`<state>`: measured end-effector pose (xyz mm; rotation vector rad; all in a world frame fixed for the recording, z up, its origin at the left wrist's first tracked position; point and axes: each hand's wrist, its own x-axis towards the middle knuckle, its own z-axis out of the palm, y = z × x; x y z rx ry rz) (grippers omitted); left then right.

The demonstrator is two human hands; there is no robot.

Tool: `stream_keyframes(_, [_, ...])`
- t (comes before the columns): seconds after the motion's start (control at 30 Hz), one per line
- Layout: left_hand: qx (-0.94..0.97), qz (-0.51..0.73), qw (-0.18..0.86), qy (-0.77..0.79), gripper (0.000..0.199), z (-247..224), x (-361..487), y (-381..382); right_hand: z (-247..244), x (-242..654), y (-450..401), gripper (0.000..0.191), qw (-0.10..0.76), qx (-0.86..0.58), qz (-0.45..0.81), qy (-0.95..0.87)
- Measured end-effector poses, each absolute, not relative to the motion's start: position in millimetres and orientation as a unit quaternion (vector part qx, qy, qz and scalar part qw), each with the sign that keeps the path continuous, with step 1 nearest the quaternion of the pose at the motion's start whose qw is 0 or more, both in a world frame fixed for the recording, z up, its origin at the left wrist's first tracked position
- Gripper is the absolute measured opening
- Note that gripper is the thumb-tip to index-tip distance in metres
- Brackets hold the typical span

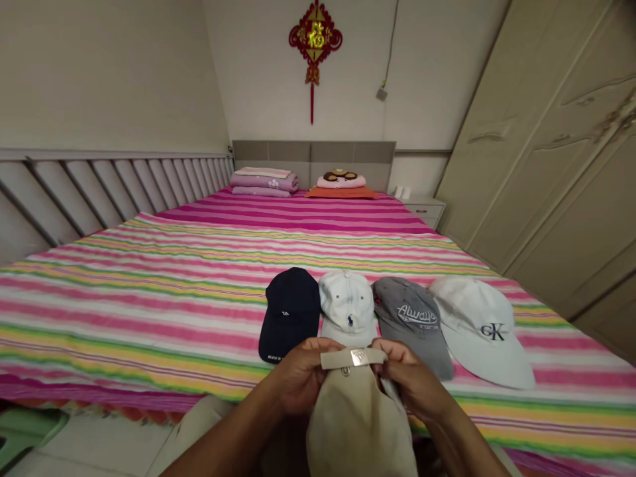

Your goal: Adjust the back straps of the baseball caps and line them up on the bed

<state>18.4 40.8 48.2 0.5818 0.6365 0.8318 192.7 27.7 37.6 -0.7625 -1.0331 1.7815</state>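
A bed with a pink, yellow, green and white striped cover (199, 285) carries four caps near its front edge: a white cap with a dark rider emblem (348, 301), flanked by a navy cap (292, 311) on its left and a grey "Always" cap (413, 321) on its right, with a white "CK" cap (481, 328) beyond the grey one. Purple folded bedding (263, 183) and a pink folded stack on orange fabric (340, 183) lie behind them, by the headboard.

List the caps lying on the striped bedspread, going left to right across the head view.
Navy fabric cap with small white marks → white fabric cap with a dark horse-rider emblem → grey fabric cap with white "Always" lettering → off-white fabric cap with a dark monogram.
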Motion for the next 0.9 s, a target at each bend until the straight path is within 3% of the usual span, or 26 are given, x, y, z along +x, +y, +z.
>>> stream_keyframes(0.2, [0.281,0.402,0.799,0.348,0.012,45.2,22.5,34.9,38.3,190.9,26.3,0.023,0.437,-0.264,0.730,-0.454])
stream_keyframes(0.43, [0.284,0.337,0.848,0.294,0.007,47.4,30.9,32.0,42.8,191.5,20.9,0.033,0.415,-0.353,0.664,-0.513])
stream_keyframes(0.57, [0.304,0.354,0.827,0.315,0.005,42.9,35.2,31.6,44.4,191.9,17.1,0.036,0.402,-0.371,0.659,-0.517])
stream_keyframes(0.77, [0.275,0.434,0.801,0.307,0.028,35.5,27.0,35.4,35.5,196.7,22.3,0.028,0.515,-0.366,0.632,-0.449])
stream_keyframes(0.9, [0.268,0.488,0.791,0.253,0.029,35.8,10.2,39.5,28.0,198.8,29.2,0.023,0.551,-0.344,0.671,-0.357])
